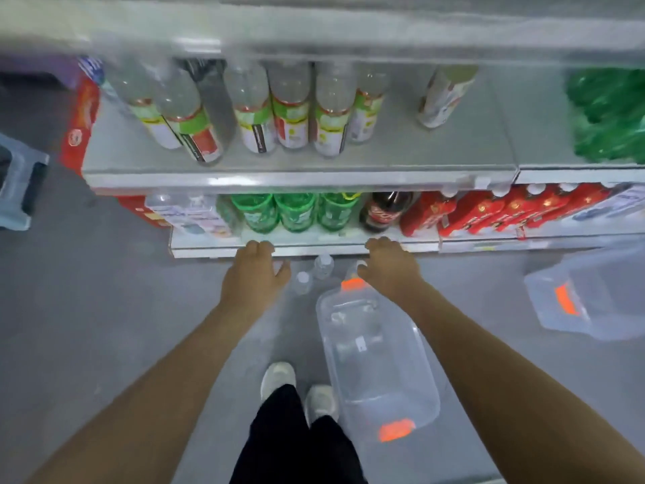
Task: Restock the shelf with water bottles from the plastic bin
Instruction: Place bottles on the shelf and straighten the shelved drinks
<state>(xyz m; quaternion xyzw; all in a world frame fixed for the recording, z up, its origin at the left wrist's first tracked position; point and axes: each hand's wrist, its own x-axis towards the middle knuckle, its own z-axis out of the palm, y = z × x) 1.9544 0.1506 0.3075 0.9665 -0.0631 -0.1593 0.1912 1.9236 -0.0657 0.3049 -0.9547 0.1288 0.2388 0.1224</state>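
Both hands reach fwd and down toward the floor strip just below the front edge of the bottom shelf (307, 251). Left hand (256, 274) hangs w/ fingers loosely curled, grasping nothing. Right hand (391, 265) is likewise curled and looks empty, though its thumb side sits right at a cap, so contact there can't be ruled out. The key relation: three small water bottles (323, 266) stand upright on the floor (104, 309) between the two hands, long axes vertical, caps pointing up at the camera. One is near the left hand's thumb, one in the middle, and a third is partly hidden behind the right hand's knuckles. Right hand is nearest the hidden one, left nearest the low-left one; the middle bottle is roughly equal for both. The clear plastic bin (380, 361) w/ orange latches lies on the floor just behind the bottles, under the right forearm, long axis running back toward the person's feet. It looks empty, but clear walls and blur make that unsure. A second clear bin (593, 302) sits tilted, well off to the right. The middle shelf (300, 176) carries labelled clear bottles toward its left end and a bare stretch toward the right, prob. the restock spot, as a guess. Hard to make out: the whole view is motion-blurred, labels unreadable, top shelf cut off, bottle bodies foreshortened from above.
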